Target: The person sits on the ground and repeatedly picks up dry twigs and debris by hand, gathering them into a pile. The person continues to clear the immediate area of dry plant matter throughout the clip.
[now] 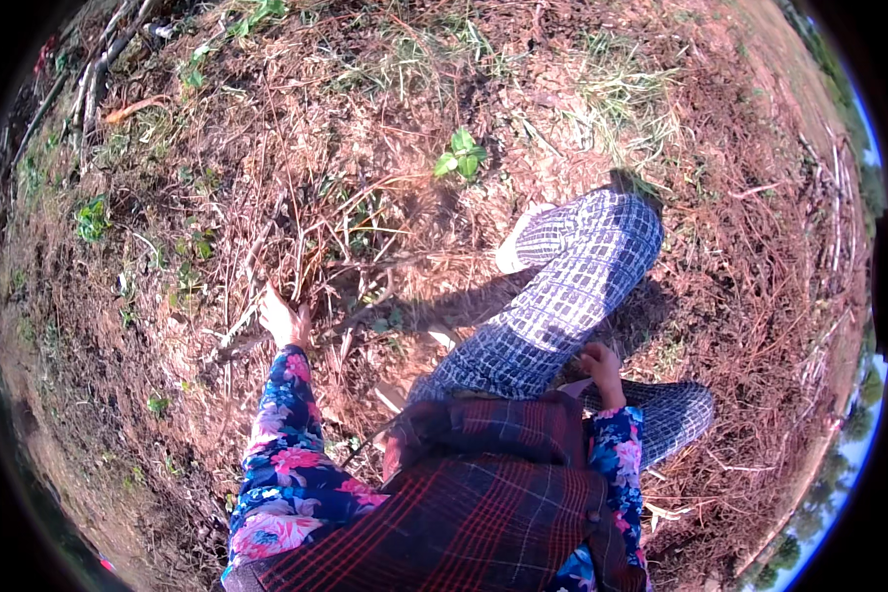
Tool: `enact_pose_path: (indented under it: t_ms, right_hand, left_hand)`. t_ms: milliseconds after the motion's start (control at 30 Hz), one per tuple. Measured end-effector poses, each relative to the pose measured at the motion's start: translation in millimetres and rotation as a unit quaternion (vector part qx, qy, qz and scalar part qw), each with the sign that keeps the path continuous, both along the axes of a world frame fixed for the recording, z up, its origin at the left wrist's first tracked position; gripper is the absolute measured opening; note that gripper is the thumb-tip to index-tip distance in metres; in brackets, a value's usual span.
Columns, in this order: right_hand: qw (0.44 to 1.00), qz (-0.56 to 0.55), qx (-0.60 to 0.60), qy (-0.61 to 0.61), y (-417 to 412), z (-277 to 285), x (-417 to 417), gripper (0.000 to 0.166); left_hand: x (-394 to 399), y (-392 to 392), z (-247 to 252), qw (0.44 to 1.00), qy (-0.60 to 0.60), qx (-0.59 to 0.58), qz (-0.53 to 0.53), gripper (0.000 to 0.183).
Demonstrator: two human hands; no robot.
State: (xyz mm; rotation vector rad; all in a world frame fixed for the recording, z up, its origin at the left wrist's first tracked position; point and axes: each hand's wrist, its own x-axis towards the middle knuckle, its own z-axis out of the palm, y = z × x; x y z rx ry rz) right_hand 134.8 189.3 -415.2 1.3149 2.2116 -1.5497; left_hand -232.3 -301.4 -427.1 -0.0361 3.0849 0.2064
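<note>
At the end of a floral sleeve, my left hand (285,322) reaches down into dry stems and twigs (303,259) on the ground. Its fingers and thumb touch or come close to the stems, and I cannot tell whether any are gripped. My right hand (603,370) is low beside my bent leg in checked trousers (562,288), its fingers curled. Whatever may be in it is hidden behind the leg. A pale stick (240,325) slants just left of my left hand.
Bare sticks and branches (96,81) are piled at the upper left. A small leafy green plant (462,154) grows ahead of my foot (518,240). Cut grass (621,103) lies at the upper right, and pale wood pieces (444,337) lie beside my leg.
</note>
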Motion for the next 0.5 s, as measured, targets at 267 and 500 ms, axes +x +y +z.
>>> enact_pose_path:
  t_ms: [267,500]
  right_hand:
    - [0.997,0.037,0.001,-0.064,-14,10,-6,0.016]
    - [0.996,0.028,0.026,-0.085,-24,27,-13,0.009]
  left_hand:
    - [-8,6,4,0.981,0.171,0.088,0.022,0.054]
    - [-34,11,-18,0.982,0.101,-0.141,0.072,0.05]
